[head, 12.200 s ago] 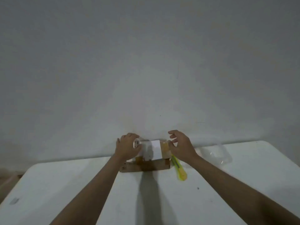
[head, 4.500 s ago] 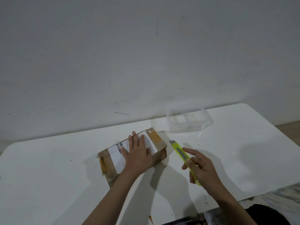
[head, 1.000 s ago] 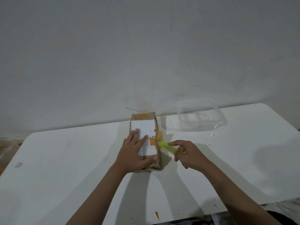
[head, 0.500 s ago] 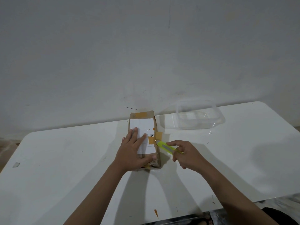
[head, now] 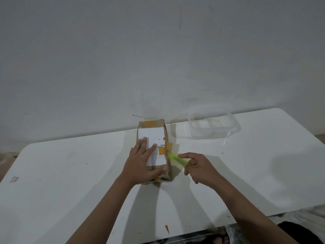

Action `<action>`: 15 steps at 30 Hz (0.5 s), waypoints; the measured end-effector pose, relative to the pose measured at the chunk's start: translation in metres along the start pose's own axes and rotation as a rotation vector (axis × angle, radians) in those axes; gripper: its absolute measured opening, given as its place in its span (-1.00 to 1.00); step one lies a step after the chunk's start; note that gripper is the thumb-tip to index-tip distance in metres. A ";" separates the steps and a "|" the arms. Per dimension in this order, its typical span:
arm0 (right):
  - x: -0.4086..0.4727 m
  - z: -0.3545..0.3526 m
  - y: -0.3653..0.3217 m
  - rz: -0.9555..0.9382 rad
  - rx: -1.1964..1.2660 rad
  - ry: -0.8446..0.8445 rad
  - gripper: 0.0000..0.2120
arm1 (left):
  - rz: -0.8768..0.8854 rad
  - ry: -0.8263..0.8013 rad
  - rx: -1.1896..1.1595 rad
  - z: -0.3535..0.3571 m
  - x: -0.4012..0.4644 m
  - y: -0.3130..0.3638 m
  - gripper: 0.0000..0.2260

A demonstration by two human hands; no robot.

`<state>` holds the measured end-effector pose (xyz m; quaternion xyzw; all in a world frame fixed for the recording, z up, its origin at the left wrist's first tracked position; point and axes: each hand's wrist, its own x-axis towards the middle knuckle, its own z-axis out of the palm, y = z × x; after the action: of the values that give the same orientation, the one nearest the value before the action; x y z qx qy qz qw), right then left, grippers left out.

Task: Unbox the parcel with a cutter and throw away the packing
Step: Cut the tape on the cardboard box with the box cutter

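Parcel: brown taped cardboard parcel with white label (head: 152, 138), long axis pointing away from the person.
Left hand (head: 143, 164): fingers straight, pressing the parcel's top.
Right hand (head: 199, 169): nearer the parcel's right side, gripping the yellow-green utility cutter (head: 179, 161).
Cutter tip: at the parcel's right edge, beside the orange tape.

One parcel (head: 152, 138), one cutter (head: 177, 160), one clear container (head: 212, 125), two hands.

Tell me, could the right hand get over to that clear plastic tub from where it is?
Probably yes. The right hand grips the yellow cutter beside the parcel. Only bare white table lies between it and the clear tub near the wall, though it would have to drop the cutter to grasp it.
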<state>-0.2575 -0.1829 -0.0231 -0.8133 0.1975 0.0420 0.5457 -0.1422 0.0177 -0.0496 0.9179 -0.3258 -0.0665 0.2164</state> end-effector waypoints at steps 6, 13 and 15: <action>-0.006 0.004 0.002 0.008 0.027 0.006 -0.64 | -0.011 -0.005 -0.003 0.000 0.000 0.001 0.00; -0.014 0.003 0.008 0.021 0.039 0.005 -0.63 | -0.019 -0.007 -0.008 -0.001 0.001 0.002 0.01; -0.015 0.003 0.007 0.028 0.063 0.033 -0.63 | -0.020 -0.008 -0.010 -0.001 0.000 0.002 0.01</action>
<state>-0.2733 -0.1785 -0.0265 -0.7934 0.2193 0.0299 0.5670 -0.1434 0.0161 -0.0480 0.9197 -0.3174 -0.0738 0.2190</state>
